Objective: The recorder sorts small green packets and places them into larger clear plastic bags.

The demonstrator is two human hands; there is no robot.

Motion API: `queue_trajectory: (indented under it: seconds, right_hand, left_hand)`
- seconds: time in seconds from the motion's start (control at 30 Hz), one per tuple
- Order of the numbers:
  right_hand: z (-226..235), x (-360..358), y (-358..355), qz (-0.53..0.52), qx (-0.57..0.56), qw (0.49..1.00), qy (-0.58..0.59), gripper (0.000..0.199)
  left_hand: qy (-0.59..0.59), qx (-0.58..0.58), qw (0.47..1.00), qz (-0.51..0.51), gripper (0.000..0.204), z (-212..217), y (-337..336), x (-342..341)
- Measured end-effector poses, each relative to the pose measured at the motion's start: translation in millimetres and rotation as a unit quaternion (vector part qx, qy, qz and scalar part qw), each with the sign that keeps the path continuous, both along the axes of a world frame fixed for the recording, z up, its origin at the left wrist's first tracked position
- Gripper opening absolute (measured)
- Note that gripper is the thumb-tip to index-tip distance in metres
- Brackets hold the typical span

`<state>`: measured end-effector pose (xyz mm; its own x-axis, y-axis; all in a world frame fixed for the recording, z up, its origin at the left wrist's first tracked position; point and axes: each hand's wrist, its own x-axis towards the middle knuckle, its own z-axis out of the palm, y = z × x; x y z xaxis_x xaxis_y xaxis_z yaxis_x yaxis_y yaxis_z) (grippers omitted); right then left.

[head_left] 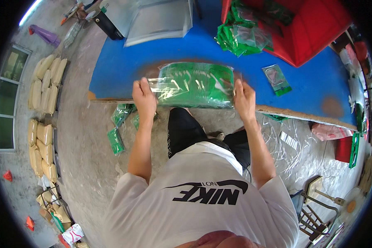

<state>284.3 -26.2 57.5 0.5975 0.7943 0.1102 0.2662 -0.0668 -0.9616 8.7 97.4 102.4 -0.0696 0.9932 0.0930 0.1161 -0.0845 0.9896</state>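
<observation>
A clear plastic bag [196, 85] packed with green-backed packets is stretched between my two hands at the front edge of the blue table. My left hand [145, 98] is closed on the bag's left end, where the loose film is pulled taut. At the other end, my right hand [244, 99] grips the bag's right edge with the thumb on top. Glare on the film hides what exactly the packets hold. To the right of the bag, a single small clear packet with a green end [277, 80] lies on the tabletop.
On the blue table [120, 62] are a stack of clear plastic bags [159, 25], a black cylinder [105, 25], a pile of green packets [242, 37] and a red bin [306, 37]. More green packets [115, 140] lie on the floor. A metal-framed chair [318, 206] stands at lower right.
</observation>
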Motion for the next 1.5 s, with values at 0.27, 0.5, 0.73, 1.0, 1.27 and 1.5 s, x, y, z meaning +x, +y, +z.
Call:
queue_trajectory:
  seconds: [0.27, 0.5, 0.73, 1.0, 1.27, 1.5]
  right_hand:
    - [-10.1, -5.7, -13.7, -0.014, -0.066, 0.995, -0.070, 0.048]
    - [-0.6, -13.7, -13.2, -0.033, -0.047, 0.996, -0.075, 0.046]
    - [-10.9, -21.4, -19.0, -0.082, 0.014, 0.993, -0.086, 0.043]
    - [-14.9, -13.6, -17.8, -0.045, 0.023, 0.993, -0.102, 0.038]
    - [39.8, 15.4, 0.9, 0.102, -0.282, 0.954, -0.018, 0.040]
    - [56.9, -1.8, 43.2, -0.038, 0.070, 0.984, -0.157, 0.050]
  left_hand:
    - [0.127, -0.031, 0.991, -0.006, 0.033, -16.1, -16.7, -7.4]
    - [0.109, 0.017, 0.993, 0.046, 0.032, -49.0, -21.5, -15.0]
    - [0.118, 0.145, 0.977, 0.101, 0.031, -58.0, -29.3, -6.2]
    - [-0.015, 0.124, 0.987, 0.099, 0.029, -68.8, -30.0, -3.0]
    - [0.297, -0.019, 0.952, -0.076, 0.030, -29.7, -13.0, -46.6]
    - [0.237, 0.193, 0.951, -0.042, 0.059, 41.4, -4.4, 8.7]
